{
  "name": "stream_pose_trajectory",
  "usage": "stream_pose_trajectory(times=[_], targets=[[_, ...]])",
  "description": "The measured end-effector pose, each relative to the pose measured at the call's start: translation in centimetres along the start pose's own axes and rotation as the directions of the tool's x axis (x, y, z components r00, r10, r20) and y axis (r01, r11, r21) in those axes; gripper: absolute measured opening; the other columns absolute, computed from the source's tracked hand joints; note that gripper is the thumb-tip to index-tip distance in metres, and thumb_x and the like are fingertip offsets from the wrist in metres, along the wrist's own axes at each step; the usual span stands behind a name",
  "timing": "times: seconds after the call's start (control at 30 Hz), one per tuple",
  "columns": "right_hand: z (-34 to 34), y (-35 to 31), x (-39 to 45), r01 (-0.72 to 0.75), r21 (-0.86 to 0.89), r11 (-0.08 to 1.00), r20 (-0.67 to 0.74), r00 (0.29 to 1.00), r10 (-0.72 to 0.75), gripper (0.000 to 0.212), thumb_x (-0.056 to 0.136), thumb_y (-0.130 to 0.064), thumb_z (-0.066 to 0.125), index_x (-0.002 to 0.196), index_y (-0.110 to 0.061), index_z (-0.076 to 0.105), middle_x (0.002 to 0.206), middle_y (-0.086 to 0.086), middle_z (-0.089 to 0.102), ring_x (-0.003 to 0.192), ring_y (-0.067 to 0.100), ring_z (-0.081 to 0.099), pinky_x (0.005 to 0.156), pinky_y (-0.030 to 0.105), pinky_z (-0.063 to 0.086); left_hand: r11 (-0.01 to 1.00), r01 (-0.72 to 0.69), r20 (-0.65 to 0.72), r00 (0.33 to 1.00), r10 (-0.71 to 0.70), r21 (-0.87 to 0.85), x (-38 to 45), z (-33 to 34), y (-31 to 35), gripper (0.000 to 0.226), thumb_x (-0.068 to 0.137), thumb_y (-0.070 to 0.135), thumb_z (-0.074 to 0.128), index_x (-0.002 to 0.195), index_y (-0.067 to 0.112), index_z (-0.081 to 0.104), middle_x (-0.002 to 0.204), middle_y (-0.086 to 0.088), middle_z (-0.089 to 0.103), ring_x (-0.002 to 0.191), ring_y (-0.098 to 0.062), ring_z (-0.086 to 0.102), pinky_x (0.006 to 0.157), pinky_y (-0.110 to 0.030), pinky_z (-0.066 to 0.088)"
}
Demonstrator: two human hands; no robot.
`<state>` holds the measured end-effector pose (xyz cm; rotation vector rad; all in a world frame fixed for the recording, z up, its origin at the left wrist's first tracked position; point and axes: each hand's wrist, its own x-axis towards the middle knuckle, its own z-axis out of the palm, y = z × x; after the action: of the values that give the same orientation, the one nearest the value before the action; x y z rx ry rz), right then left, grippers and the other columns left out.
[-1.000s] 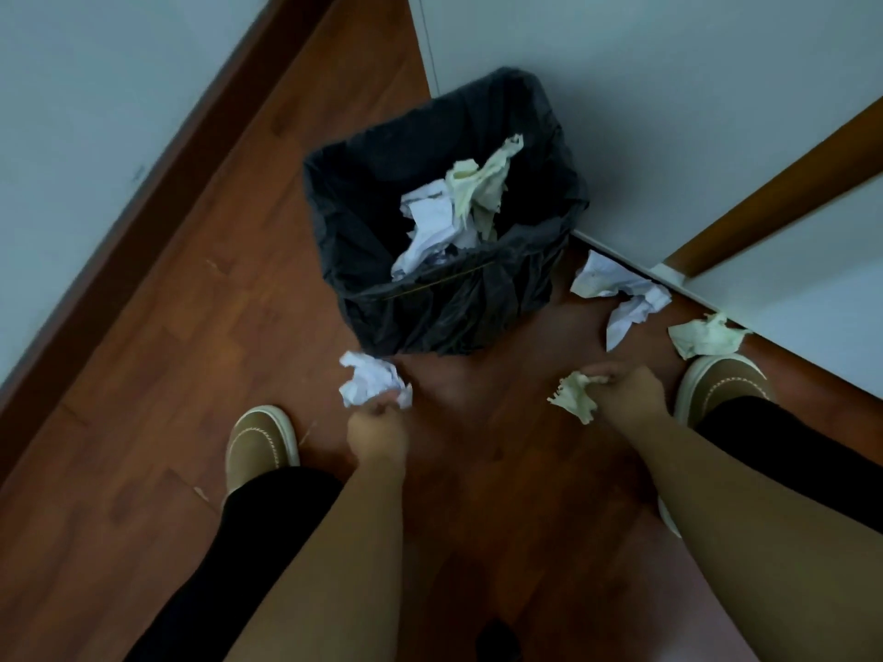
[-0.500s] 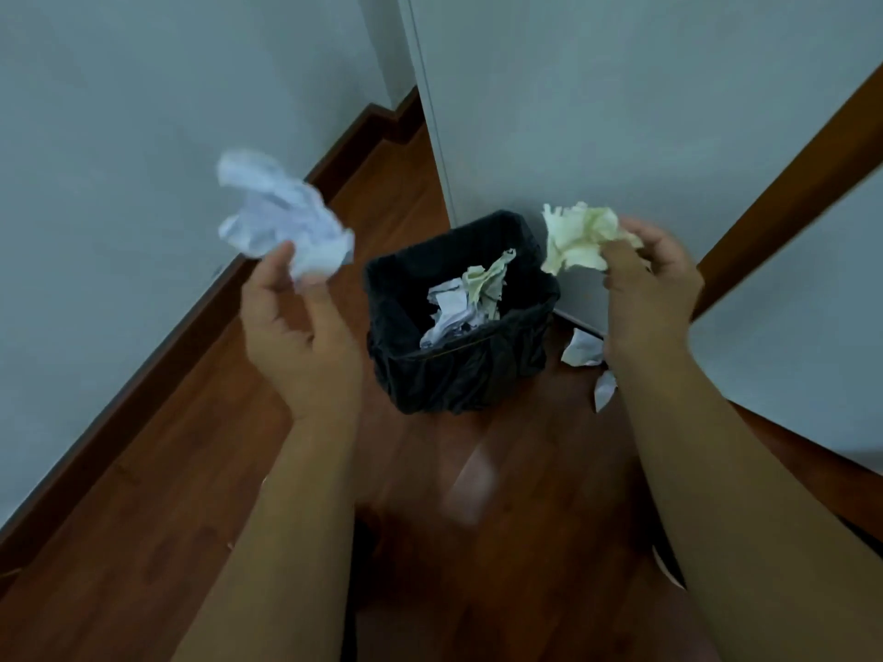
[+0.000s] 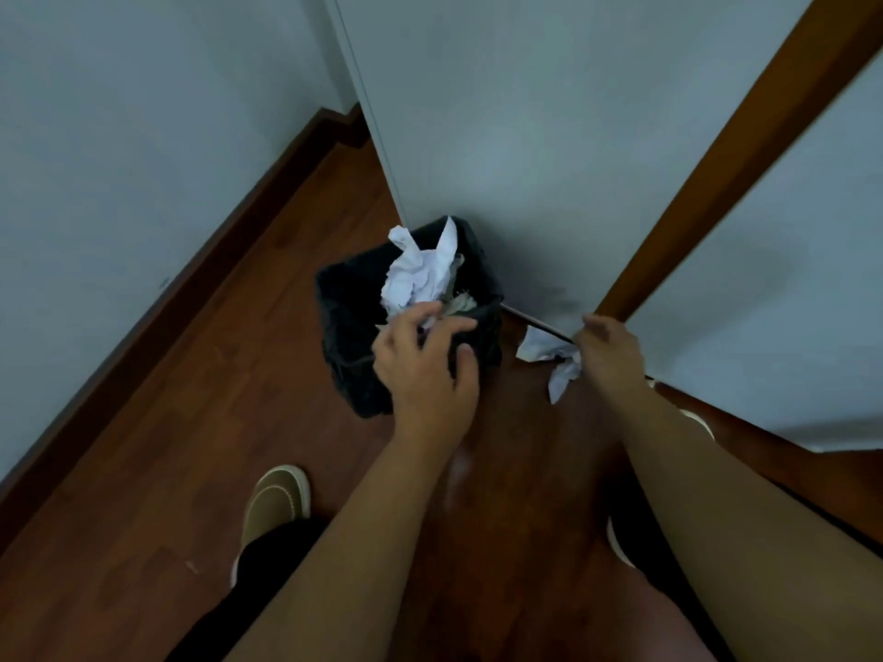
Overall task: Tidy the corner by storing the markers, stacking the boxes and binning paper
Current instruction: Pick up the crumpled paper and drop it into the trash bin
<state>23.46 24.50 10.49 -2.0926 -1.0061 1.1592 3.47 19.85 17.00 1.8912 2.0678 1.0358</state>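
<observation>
Reddish wood floor (image 3: 191,446) fills the lower half of the frame, with grey-white walls meeting at a corner up top and a brown wooden strip running diagonally down from the upper right. Dead centre sits a small bin with a black liner (image 3: 344,303), tucked against the wall. White crumpled paper (image 3: 420,274) is piled in it, poking up past the rim, with a bit of yellowish paper just under it.

Left hand (image 3: 425,370) hovers right over the front of the bin, fingers spread and loose, not gripping anything. Right hand (image 3: 609,351) is off to the right of the bin, fingers curled loosely, nothing visibly in them. Just beside it, more crumpled white paper (image 3: 549,355) lies on the floor by the wall's base. A tan shoe (image 3: 277,499) shows at lower left.
</observation>
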Motion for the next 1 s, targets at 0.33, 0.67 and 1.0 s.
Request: stream_pose_trajectory(times=[0.33, 0.67, 1.0], targets=[[-4.3, 15.1, 7.2, -0.195, -0.420, 0.887, 0.082, 0.965, 0.251, 0.043, 0.083, -0.036, 0.061, 0.125, -0.029, 0.060, 0.133, 0.015, 0.055, 0.125, 0.034, 0.048, 0.109, 0.041, 0.037, 0.990, -0.092, 0.793, 0.608, -0.032, 0.111, -3.0, 15.6, -0.5, 0.054, 0.088, 0.024, 0.057, 0.140, 0.034, 0.046, 0.147, -0.004, 0.034, 0.129, -0.033, 0.032, 0.103, -0.043, 0.035], [-1.4, 17.9, 11.6, 0.029, -0.625, 0.780, 0.258, 0.951, 0.171, 0.032, 0.086, -0.033, 0.061, 0.117, -0.036, 0.066, 0.158, 0.002, 0.016, 0.134, 0.036, 0.033, 0.113, 0.042, 0.032, 0.970, -0.088, 0.910, 0.373, -0.179, 0.227, -4.3, 24.4, -3.6, 0.060, 0.096, 0.036, 0.047, 0.152, 0.042, 0.024, 0.163, -0.004, 0.006, 0.147, -0.033, 0.006, 0.119, -0.050, 0.010], [-0.5, 19.7, 13.6, 0.024, -0.657, 0.753, 0.355, 0.891, 0.282, 0.053, 0.082, -0.045, 0.048, 0.127, -0.022, 0.060, 0.154, 0.006, 0.029, 0.135, 0.029, 0.038, 0.110, 0.032, 0.030, 0.956, 0.109, 0.925, 0.244, -0.290, 0.271, -5.0, 28.9, -2.4, 0.075, 0.097, 0.049, 0.045, 0.157, 0.030, 0.004, 0.164, -0.002, -0.012, 0.150, -0.032, -0.010, 0.121, -0.047, -0.001]])
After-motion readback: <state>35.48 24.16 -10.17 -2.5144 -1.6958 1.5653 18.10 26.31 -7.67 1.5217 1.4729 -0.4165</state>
